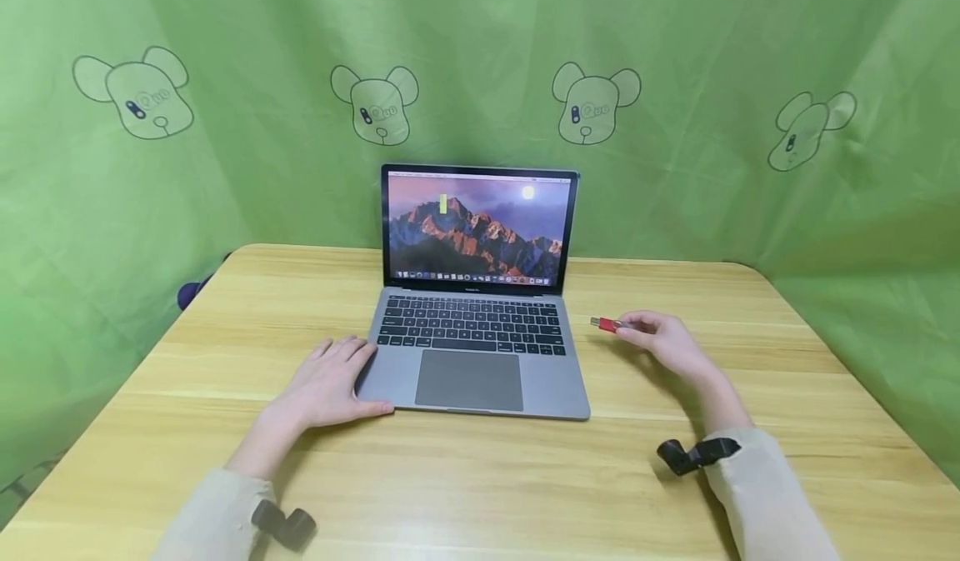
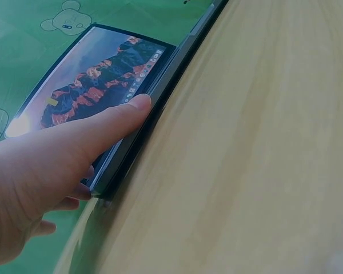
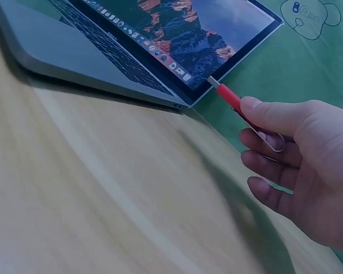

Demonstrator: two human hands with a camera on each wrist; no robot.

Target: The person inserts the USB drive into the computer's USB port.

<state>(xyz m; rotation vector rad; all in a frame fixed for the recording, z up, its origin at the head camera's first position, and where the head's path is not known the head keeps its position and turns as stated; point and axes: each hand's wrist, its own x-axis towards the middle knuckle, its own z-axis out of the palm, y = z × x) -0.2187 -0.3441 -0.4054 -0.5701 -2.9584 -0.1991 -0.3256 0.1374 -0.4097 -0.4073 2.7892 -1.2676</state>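
An open grey laptop [image 1: 480, 353] stands on the wooden table, its screen [image 1: 476, 232] lit with a mountain picture. My left hand [image 1: 322, 390] rests at its front left corner: the fingers lie along the left side, and the straight thumb [image 2: 117, 123] touches the front edge. To the right of the keyboard, my right hand [image 1: 667, 344] pinches a red USB flash drive [image 3: 228, 97] between thumb and index finger. The drive's metal plug [image 3: 213, 82] points at the laptop's right side, apart from it. A thin wire loop [image 3: 277, 145] hangs from its rear end.
The light wooden table [image 1: 480, 494] carries the laptop near its back edge. Green curtains [image 1: 480, 61] printed with bear heads hang behind and at both sides. A small black camera mount [image 1: 285, 525] sits on the left sleeve, another mount [image 1: 696, 455] on the right sleeve.
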